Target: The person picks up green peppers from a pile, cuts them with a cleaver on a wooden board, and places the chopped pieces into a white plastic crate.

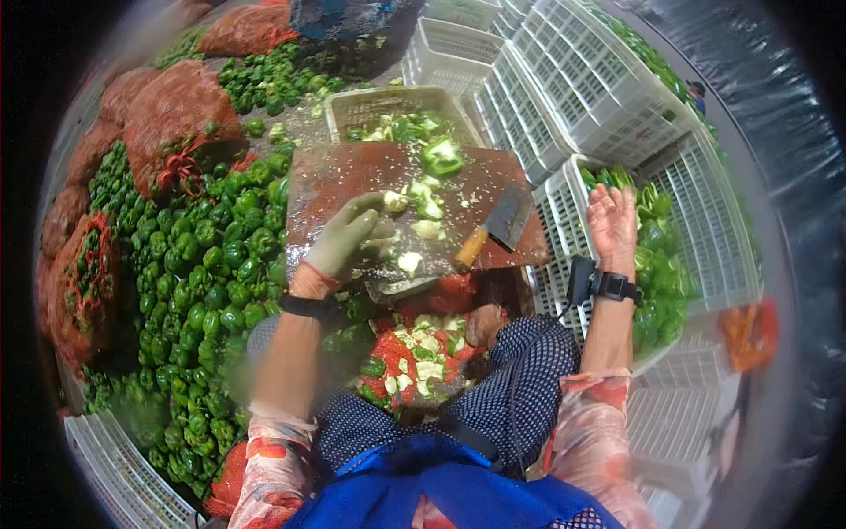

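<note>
My left hand (347,235), in a pale glove, is over the left part of a wet reddish-brown cutting board (370,168), close to pale pepper cores (426,198); its fingers are apart and I see nothing in them. My bare right hand (612,215) is above a white plastic crate of green pepper pieces (661,264), palm up, with nothing visible in it. On the board's right side lies a cleaver (505,218) with a wooden handle. A cut green pepper (442,156) rests near the board's far edge.
Whole green peppers (211,264) are heaped on the left, beside red mesh sacks (175,119). Behind the board stands a crate (396,96) holding pepper scraps. White crates (588,73) are stacked at the right. Pale scraps (423,357) lie on red mesh between my legs.
</note>
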Motion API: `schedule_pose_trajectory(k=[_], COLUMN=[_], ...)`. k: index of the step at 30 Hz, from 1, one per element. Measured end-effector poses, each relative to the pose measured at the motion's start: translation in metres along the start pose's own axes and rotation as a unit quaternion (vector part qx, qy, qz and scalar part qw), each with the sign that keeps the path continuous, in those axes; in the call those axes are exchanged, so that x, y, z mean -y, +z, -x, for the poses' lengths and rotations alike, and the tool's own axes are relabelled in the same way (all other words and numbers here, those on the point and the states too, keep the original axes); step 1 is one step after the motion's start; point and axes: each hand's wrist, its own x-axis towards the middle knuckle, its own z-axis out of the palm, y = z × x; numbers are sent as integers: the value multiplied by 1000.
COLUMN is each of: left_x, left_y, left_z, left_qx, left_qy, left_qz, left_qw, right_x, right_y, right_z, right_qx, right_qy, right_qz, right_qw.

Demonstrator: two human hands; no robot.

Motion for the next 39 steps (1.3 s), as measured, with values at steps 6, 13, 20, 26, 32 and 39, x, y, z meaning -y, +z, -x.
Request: schedule_pose_trajectory(k=[6, 13, 20, 26, 32, 39], left_x=[1, -22, -31, -21, -8, -8], left_y=[-5, -23, -30, -14, 1, 3], left_z=[-6, -10, -19, -16, 5, 16], left_qx=[23, -41, -60, -48, -25, -41], left_qy=[-17, 2, 26, 2, 22, 50], left_qz=[3, 27, -100, -16, -138, -259], left_qw=[1000, 999, 993, 999, 990, 964], right_x=[-114, -209, -199, -155, -164, -179], right_y=[95, 140, 156, 189, 172, 166], right_z=[-44, -92, -61, 31, 106, 105], right_qx=[212, 286, 245, 309, 352, 313], right_qy=[-135, -162, -98, -221, -399, -397], right_qz=[545, 782, 826, 716, 683, 656], right_qw=[800, 530, 498, 586, 501, 560])
